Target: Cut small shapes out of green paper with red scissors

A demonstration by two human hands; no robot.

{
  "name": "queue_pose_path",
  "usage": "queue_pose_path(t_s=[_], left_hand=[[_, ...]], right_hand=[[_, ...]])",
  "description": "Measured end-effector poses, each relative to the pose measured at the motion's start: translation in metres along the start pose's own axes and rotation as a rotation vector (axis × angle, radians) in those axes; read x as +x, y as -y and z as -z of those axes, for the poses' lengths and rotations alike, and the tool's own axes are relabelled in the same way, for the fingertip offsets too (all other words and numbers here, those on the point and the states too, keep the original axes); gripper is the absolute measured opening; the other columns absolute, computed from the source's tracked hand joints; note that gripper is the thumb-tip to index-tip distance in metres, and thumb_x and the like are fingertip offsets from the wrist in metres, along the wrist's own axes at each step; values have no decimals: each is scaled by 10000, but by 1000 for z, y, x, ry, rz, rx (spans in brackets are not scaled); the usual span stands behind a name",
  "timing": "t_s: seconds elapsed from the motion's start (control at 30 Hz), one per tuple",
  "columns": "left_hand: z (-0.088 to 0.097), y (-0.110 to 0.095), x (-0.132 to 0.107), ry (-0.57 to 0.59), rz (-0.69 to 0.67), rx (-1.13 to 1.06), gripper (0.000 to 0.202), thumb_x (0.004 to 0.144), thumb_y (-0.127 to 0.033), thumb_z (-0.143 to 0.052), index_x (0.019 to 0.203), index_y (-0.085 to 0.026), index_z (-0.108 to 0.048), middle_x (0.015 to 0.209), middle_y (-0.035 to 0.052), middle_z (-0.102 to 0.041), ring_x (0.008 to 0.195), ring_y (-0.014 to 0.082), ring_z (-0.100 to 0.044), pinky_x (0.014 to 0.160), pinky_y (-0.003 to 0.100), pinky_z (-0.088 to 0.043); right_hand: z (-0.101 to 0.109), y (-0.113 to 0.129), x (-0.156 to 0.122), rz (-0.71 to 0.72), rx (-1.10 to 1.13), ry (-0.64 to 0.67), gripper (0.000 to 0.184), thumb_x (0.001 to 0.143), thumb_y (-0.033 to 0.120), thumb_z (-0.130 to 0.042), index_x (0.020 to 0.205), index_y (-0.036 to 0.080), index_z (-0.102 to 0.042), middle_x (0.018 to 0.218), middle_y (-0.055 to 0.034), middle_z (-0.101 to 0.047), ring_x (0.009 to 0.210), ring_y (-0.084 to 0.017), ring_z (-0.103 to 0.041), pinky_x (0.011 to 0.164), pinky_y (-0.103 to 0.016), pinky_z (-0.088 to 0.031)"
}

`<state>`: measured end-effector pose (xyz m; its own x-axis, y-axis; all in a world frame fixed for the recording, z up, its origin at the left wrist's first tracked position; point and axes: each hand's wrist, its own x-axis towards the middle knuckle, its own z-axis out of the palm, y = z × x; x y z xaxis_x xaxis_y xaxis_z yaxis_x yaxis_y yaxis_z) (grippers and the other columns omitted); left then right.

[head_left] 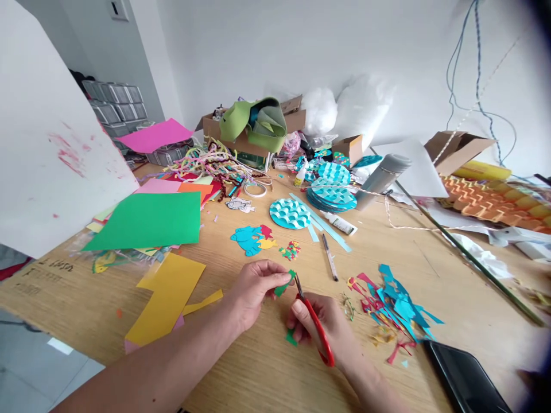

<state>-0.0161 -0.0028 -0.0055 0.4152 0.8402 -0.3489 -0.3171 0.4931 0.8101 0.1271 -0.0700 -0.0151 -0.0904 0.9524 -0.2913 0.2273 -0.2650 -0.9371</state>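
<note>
Two bare forearms (189,350) | my left hand (257,285) pinches one green paper piece (282,287) — small, narrow, bright | my right hand (336,326) grips one pair of red-handled scissors (314,316), blades at its edge

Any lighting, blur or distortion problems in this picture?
Head view: soft light, no harsh glare on the tabletop; the red scissors look fairly sharp; dark, blurred patches intrude at the right edge; wide-angle distortion seems to stretch the phone near the bottom-right corner.
</note>
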Motion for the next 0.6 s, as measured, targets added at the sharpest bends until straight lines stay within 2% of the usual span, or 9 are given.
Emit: queue_pose_path(t_s=[0.3,0.47,0.6], left_hand=[[-3,3,-5,74,42,-78,250,564,-245,-790,661,-131,-590,587,-12,-572,567,86,-500,573,231,-354],[-4,1,-7,128,72,-9,257,569,-277,-768,652,-141,-565,595,-4,-590,533,93,-497,570,251,-364],[-6,-1,-8,121,38,72,248,603,-331,-721,616,-143,-560,587,11,-591,529,107,-505,563,264,-364]], right_hand=[[0,-5,0,-13,59,-20,551,724,669,-603,633,127,-568,527,-29,-612,379,-84,-532,364,-169,-394],[3,-4,0,-34,81,17,530,697,643,-652,634,123,-576,499,-18,-607,355,-80,-513,354,-168,-389],[3,-5,0,-34,85,26,532,734,650,-609,688,121,-591,540,-31,-630,364,-84,-519,357,-175,-398]])
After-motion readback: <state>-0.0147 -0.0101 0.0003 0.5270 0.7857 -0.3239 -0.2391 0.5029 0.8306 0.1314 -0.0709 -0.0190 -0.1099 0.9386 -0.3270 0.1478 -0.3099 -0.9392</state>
